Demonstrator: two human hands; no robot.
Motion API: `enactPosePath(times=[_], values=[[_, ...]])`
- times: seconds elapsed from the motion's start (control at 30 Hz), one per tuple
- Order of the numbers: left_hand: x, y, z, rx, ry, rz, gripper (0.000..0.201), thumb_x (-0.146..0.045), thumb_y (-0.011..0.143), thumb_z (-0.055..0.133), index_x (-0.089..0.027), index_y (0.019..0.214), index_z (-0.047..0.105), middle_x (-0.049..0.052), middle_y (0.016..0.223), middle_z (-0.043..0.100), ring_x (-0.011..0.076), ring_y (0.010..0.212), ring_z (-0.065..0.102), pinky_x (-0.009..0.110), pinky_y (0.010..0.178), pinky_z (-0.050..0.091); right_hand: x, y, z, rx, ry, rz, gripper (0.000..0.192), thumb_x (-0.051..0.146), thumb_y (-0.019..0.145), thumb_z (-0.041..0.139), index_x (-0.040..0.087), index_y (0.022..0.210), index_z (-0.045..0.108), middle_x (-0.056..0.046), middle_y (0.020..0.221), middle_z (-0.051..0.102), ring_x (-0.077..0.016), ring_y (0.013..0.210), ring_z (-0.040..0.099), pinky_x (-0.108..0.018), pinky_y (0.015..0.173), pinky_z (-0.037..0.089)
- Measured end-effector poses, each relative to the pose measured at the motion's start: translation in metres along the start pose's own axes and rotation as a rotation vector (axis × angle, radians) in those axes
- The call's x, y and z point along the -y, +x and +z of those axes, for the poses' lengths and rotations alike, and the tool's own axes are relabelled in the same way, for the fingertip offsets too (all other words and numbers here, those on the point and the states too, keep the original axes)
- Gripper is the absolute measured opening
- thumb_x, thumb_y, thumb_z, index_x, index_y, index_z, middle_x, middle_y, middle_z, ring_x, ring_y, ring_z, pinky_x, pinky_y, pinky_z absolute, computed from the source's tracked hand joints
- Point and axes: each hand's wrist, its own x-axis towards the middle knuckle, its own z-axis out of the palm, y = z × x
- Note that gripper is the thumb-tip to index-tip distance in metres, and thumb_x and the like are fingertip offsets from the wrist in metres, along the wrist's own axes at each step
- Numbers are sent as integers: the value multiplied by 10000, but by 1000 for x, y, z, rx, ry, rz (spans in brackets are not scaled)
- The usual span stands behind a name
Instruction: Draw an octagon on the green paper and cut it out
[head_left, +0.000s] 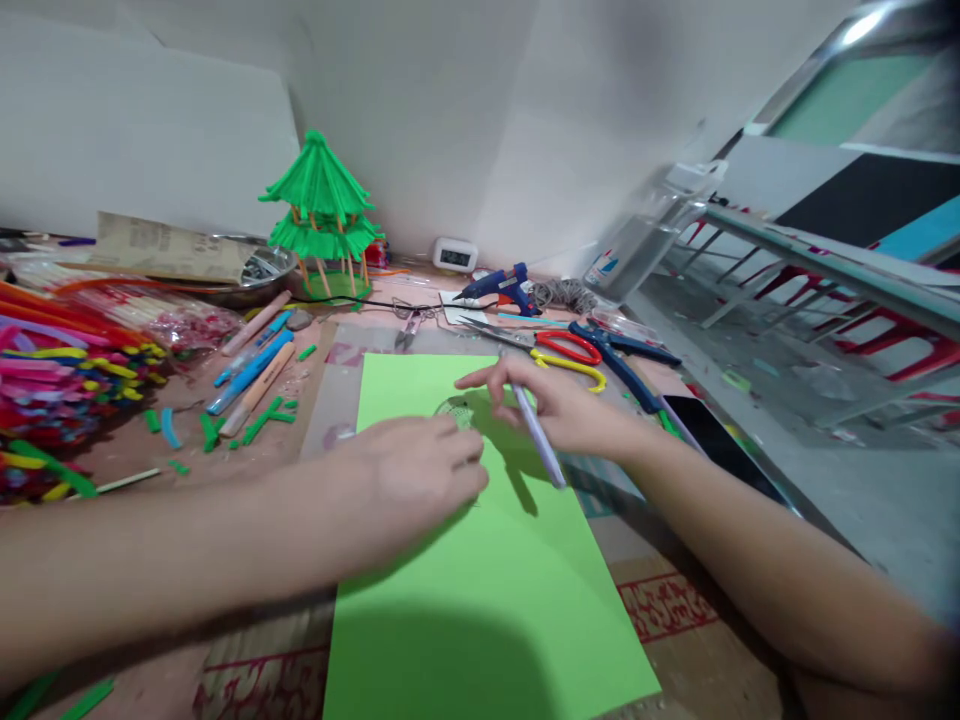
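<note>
A sheet of light green paper [465, 610] lies before me. My left hand [420, 470] is over its upper part, palm down, fingers curled together. Just beyond those fingers shows a small curved see-through piece with dark marks [455, 408], mostly hidden by the hand; what the fingertips press or hold is out of sight. My right hand [536, 400] is closed on a lavender pen [541, 445], its index finger stretched left over the paper. The pen slants, its lower end toward me, and casts a shadow on the sheet.
Behind the paper are a green tiered pagoda model [319, 215], a small digital clock [454, 255], a blue glue gun [495, 285], scissors [566, 355] and pliers [619, 365]. Markers [251, 375] and pipe cleaners [67, 380] lie left; a phone [720, 445] and a plastic jug [637, 240] are right.
</note>
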Motion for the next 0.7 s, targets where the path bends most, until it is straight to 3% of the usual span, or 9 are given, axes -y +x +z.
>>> enactPosePath(times=[0.07,0.13,0.23,0.37,0.47,0.57,0.63,0.7], values=[[-15,-21,4,11,8,12,243,-97,876,657,-211,1091,650,68,1099,696,230,983,642,349,862,517,4,-2,-1,227,-134,-59,146,112,884,664,232,839,593,-76,1288,727,-290,1429,516,-529,1190,350],[-22,-35,3,23,27,-5,266,-110,805,698,-211,1044,640,66,1034,692,237,884,637,353,761,514,3,-1,1,323,-237,-86,145,128,931,652,233,848,597,-70,1361,699,-287,1480,454,-538,1223,298],[-20,-44,-6,9,80,-63,209,-67,731,686,-216,855,608,40,831,646,234,694,593,363,607,467,-4,2,11,220,-411,-96,173,244,923,758,227,914,586,-106,1362,682,-300,1263,600,-472,1054,466],[-11,-47,-15,-25,164,-119,213,-20,751,647,-221,733,577,26,677,587,253,595,563,382,536,440,-9,-1,30,72,-655,-123,268,354,922,784,190,1001,587,-120,1010,696,-284,905,638,-396,777,508],[-11,-48,-1,-74,200,-144,100,-104,887,615,-172,939,665,104,930,707,292,789,665,427,667,531,-5,-10,36,28,-695,-151,240,323,939,759,174,1030,594,-96,896,662,-281,829,629,-383,718,508],[-17,-49,24,-145,231,-163,348,-184,1012,509,-83,1336,587,204,1375,648,330,1225,635,474,990,516,-4,-21,35,-3,-625,-264,203,279,964,720,176,1057,572,-165,1104,704,-300,979,671,-426,825,560],[-20,-50,38,-165,243,-163,418,-143,1005,475,-40,1406,532,216,1450,610,319,1309,599,455,1078,465,-7,-26,35,20,-529,-343,153,254,989,686,189,1042,558,-197,1299,687,-305,1168,664,-468,979,555],[-22,-49,45,-181,250,-160,434,-104,993,430,-18,1409,524,212,1459,611,296,1317,604,427,1097,438,-10,-30,35,38,-473,-381,121,244,1003,670,200,1020,558,-190,1345,694,-293,1289,638,-475,1069,535]])
